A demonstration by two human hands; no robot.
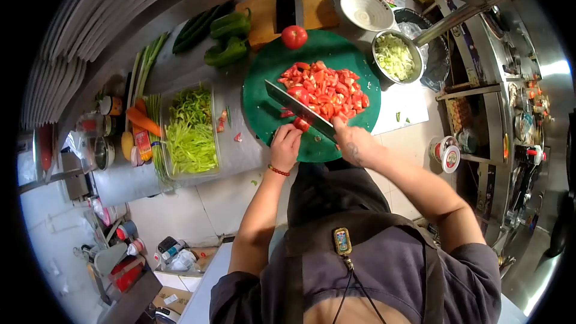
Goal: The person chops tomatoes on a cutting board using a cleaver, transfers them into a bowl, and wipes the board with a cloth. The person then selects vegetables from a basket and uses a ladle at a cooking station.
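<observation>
My right hand (355, 143) is closed round the handle of a cleaver (300, 109), whose broad blade lies slanted across the round green cutting board (264, 117). Close to the near side of the blade, the curled fingers of my left hand (285, 144) press on a piece of tomato (301, 124). Beyond the blade spreads a heap of chopped tomato (336, 91), with a larger tomato chunk (298, 95) against the steel. A whole tomato (294, 37) sits at the board's far edge.
Left of the board stands a clear tub (217, 144) of sliced greens, with carrots (143, 121) beyond it. Green peppers (228, 52) and a wooden board (318, 9) lie at the back. A white bowl (367, 10) and a metal bowl (422, 71) stand right.
</observation>
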